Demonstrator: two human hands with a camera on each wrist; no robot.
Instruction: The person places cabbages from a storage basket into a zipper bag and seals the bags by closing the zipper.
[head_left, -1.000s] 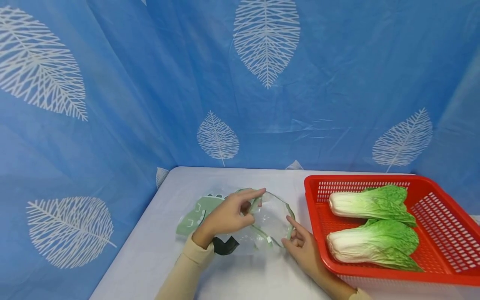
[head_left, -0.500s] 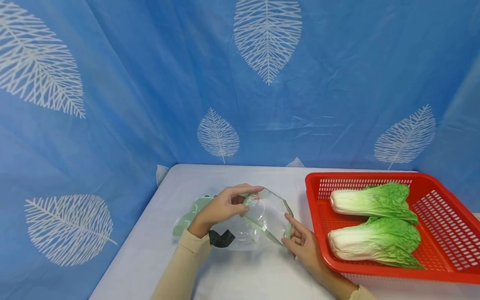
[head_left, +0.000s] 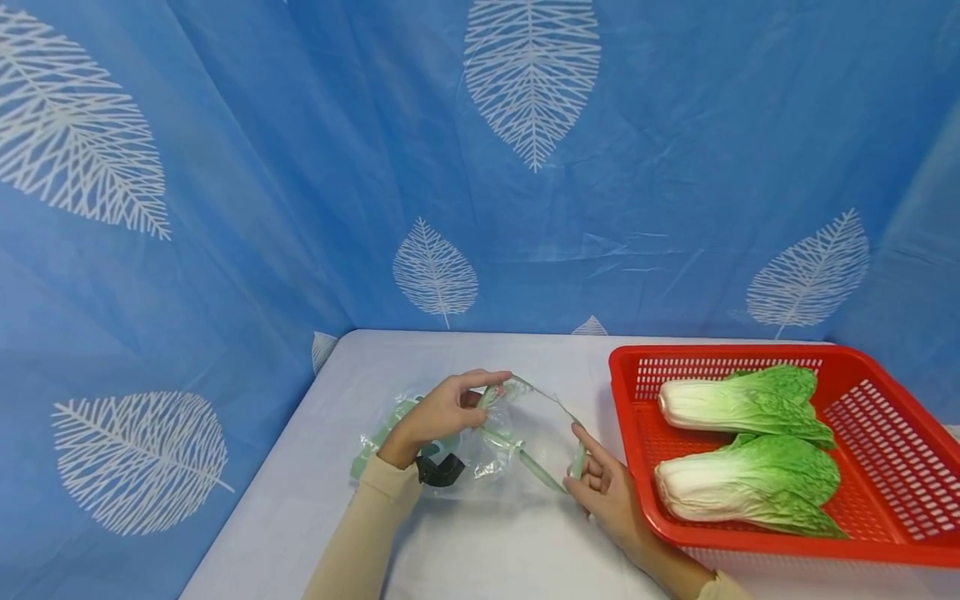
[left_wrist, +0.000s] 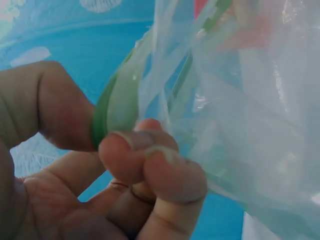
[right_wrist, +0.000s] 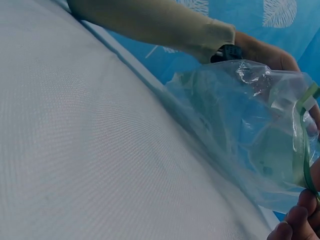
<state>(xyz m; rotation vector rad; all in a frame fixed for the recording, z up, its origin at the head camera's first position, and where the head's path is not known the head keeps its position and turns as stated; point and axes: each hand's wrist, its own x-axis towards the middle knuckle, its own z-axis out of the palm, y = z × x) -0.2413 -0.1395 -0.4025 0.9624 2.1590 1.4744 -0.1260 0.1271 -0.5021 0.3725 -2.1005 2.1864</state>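
A clear plastic bag (head_left: 491, 454) with a green band round its mouth and a green print lies on its side between my hands. My left hand (head_left: 438, 412) pinches the far left part of the rim between thumb and fingers, with the index finger reaching along the top edge. On the other side, my right hand (head_left: 609, 492) grips the near right part of the rim. The mouth gapes toward the right. In the left wrist view, the green rim (left_wrist: 117, 107) is caught between thumb and fingertips. Part of the bag's printed body is hidden behind my left hand and wrist.
A red plastic basket (head_left: 632, 467) stands at the right, close to my right hand. Inside lie two Chinese cabbages, the far one (head_left: 738, 408) and the near one (head_left: 738, 483). The white-covered table (head_left: 480, 550) meets a blue leaf-patterned curtain (head_left: 660, 167) behind.
My left hand has shifted slightly left, drawing the rim wider between both hands. The bag's body has slackened and crumpled toward the left. My right hand stays nearly in place.
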